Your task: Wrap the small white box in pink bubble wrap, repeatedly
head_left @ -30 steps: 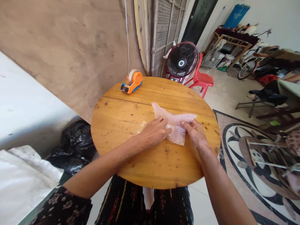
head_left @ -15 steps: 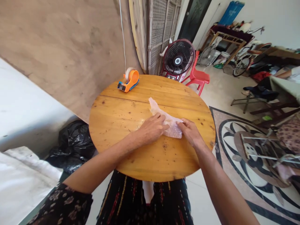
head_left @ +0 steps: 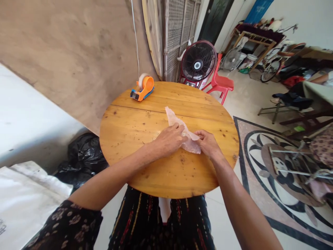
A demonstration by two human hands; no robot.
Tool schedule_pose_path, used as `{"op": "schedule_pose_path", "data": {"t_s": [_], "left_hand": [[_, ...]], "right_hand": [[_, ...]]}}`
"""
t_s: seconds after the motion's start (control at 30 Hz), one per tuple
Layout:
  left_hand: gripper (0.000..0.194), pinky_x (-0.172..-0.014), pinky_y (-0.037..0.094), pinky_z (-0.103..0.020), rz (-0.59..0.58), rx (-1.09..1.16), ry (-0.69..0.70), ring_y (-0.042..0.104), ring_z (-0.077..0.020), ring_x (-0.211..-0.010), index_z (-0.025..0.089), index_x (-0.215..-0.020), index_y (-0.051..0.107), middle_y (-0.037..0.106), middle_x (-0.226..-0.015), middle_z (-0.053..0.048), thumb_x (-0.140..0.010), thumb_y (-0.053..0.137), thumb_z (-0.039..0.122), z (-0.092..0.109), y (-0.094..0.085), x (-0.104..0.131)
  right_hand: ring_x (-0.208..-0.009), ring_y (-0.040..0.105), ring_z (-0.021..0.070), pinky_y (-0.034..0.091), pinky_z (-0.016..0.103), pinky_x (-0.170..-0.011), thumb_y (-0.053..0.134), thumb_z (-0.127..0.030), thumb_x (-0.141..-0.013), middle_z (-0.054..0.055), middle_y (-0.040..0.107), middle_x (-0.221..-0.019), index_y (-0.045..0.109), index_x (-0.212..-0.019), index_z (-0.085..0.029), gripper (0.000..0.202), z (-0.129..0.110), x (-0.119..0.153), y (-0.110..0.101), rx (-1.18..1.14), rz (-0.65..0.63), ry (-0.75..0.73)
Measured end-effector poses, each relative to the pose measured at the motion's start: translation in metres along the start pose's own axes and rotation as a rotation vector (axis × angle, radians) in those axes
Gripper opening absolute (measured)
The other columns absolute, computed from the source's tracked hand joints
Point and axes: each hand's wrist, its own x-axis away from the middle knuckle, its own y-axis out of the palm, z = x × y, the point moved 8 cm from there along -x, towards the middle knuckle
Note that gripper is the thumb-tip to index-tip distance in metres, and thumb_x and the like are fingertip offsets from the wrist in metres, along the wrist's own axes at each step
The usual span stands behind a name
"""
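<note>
A piece of pinkish, see-through bubble wrap (head_left: 191,146) lies crumpled and partly folded on the round wooden table (head_left: 156,173). My left hand (head_left: 170,139) presses on its left side, fingers bent over the wrap. At the right end, my right hand (head_left: 208,143) pinches the edge between thumb and fingers and folds it inward. One loose corner sticks out beyond my left hand toward the far side. Whether anything is wrapped inside I cannot tell.
An orange tape dispenser (head_left: 145,88) with a roll of tape stands at the table's far left edge. Behind the table are a dark red fan (head_left: 198,64) and a red plastic chair (head_left: 221,83). Black plastic bags (head_left: 83,156) sit on the floor at left.
My right hand has moved slightly left, bringing the bubble wrap's right edge inward over itself. My left hand stays on the wrap, almost unmoved. The view has shifted a little.
</note>
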Motion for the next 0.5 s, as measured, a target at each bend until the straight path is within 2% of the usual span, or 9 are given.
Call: {"op": "schedule_pose_path", "data": {"t_s": [0.17, 0.3, 0.5], "left_hand": [[0.03, -0.081, 0.046, -0.039, -0.013, -0.021, 0.008, 0.05, -0.0297, -0.103, 0.017, -0.106, 0.072, 0.058, -0.101, -0.015, -0.092, 0.046, 0.013, 0.002, -0.002, -0.001], [0.03, -0.079, 0.046, -0.039, -0.027, 0.0, 0.002, 0.051, -0.0297, -0.101, 0.018, -0.105, 0.072, 0.059, -0.101, -0.015, -0.093, 0.045, 0.014, 0.002, -0.002, -0.002], [0.027, -0.082, 0.046, -0.04, -0.016, 0.003, 0.016, 0.051, -0.0299, -0.103, 0.017, -0.102, 0.071, 0.06, -0.103, -0.015, -0.093, 0.046, 0.015, 0.003, 0.001, -0.003]], "right_hand": [[-0.045, 0.046, 0.0107, 0.033, 0.023, -0.043, 0.069, -0.033, -0.061, -0.004, 0.058, -0.055, 0.059, -0.078, -0.019, 0.024, 0.003, 0.003, 0.0, -0.148, -0.014, 0.052], [-0.045, 0.049, 0.01, 0.036, 0.022, -0.043, 0.076, -0.033, -0.056, -0.006, 0.061, -0.057, 0.057, -0.086, -0.019, 0.038, 0.0, 0.008, 0.003, -0.344, 0.01, 0.107], [-0.044, 0.048, 0.0105, 0.041, 0.024, -0.042, 0.08, -0.036, -0.054, -0.008, 0.059, -0.055, 0.056, -0.101, -0.018, 0.055, -0.006, 0.005, 0.012, -0.485, -0.015, 0.134]]}}
